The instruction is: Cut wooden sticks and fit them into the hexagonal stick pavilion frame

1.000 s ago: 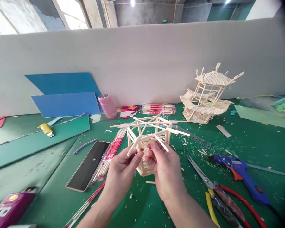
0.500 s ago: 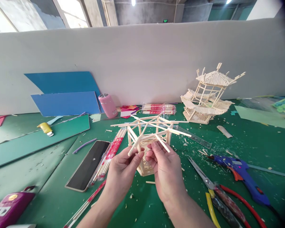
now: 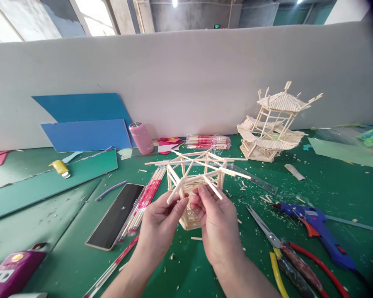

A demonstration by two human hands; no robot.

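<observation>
A small pavilion frame of pale wooden sticks [image 3: 205, 167] stands on the green table between my hands, with loose-ended sticks jutting from its top. My left hand [image 3: 161, 217] is closed, thumb and fingers pinching the front left post below a slanting stick. My right hand [image 3: 219, 219] is closed at the front of the frame, its thumb and forefinger together just under the top beam. Whatever those right fingertips grip is hidden. One slanting stick [image 3: 213, 188] passes in front of the right fingers.
A taller finished stick pavilion [image 3: 272, 124] stands at the back right. A blue glue gun [image 3: 317, 231], scissors [image 3: 267, 227] and red-handled pliers [image 3: 313, 263] lie to the right. Leftward are a phone [image 3: 116, 217] and packed sticks [image 3: 147, 198]. Behind stands a pink bottle [image 3: 141, 138].
Hardly anything differs. Both hands keep their hold at the front of the frame, and the view has shifted very slightly.
</observation>
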